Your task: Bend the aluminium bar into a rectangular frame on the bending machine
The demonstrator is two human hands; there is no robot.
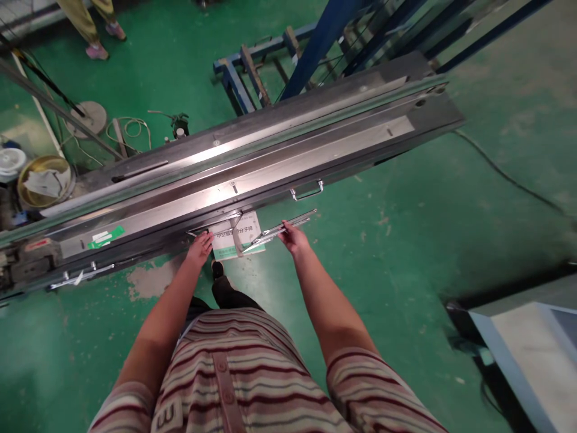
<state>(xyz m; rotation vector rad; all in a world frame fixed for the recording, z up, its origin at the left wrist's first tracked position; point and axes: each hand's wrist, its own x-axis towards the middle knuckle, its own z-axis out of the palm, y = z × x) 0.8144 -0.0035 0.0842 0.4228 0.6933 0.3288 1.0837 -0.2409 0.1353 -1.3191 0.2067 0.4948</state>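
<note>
A long steel machine bed [252, 162] runs diagonally across the view over a green floor. My left hand [199, 248] rests at its near edge, fingers on a thin metal strip [211, 225] by a white printed box [237, 237]. My right hand [293, 237] grips the near end of a bundle of thin shiny metal strips [282, 228], which slants up to the right, just in front of the bed. A chrome handle [307, 191] hangs on the bed's front above these strips.
Blue steel frames [315, 42] stand behind the bed. A round pan [42, 180], cables and a floor stand lie at far left, where another person's feet [97, 51] show. A grey-and-white table corner [532, 355] sits at lower right. A cable [505, 174] crosses the floor.
</note>
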